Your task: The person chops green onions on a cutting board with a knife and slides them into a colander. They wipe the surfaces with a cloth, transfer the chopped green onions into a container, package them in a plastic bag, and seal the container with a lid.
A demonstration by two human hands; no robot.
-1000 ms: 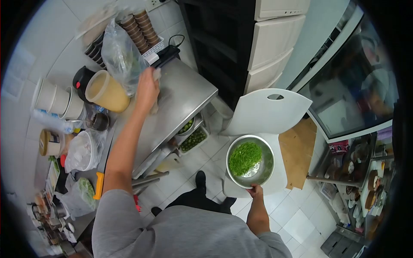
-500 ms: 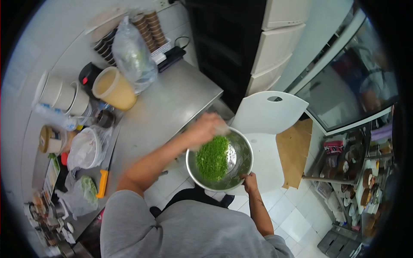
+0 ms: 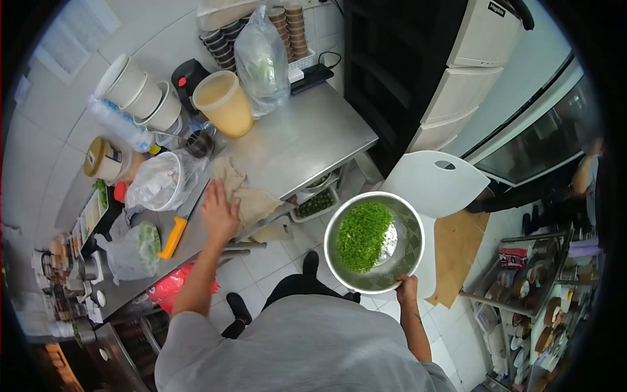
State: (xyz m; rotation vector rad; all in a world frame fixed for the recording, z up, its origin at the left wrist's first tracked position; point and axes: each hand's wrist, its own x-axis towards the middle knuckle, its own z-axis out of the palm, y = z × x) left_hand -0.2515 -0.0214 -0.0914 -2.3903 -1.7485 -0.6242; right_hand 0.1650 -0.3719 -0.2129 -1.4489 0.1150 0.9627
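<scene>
L hand (image 3: 221,214): fingers spread wide by cloth (image 3: 256,204) on tabletop (image 3: 313,124) edge, contact unclear. Greens (image 3: 363,236) in bowl (image 3: 407,247); R hand (image 3: 406,289) fingers grip rim. 1-sided hold might tip bowl, spill greens nr chair (image 3: 437,179).

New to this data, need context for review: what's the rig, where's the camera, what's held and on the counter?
There's no robot: a person works with two bare hands. The single camera is worn on the head, looking forward and down, so the grey shirt is the wearer's own.

The right hand grips the rim of a metal bowl containing finely chopped greens. The left hand is open beside a beige cloth; contact is unclear.

The metal counter also bears a plastic tub, a clear plastic bag and an orange-handled tool.
</scene>
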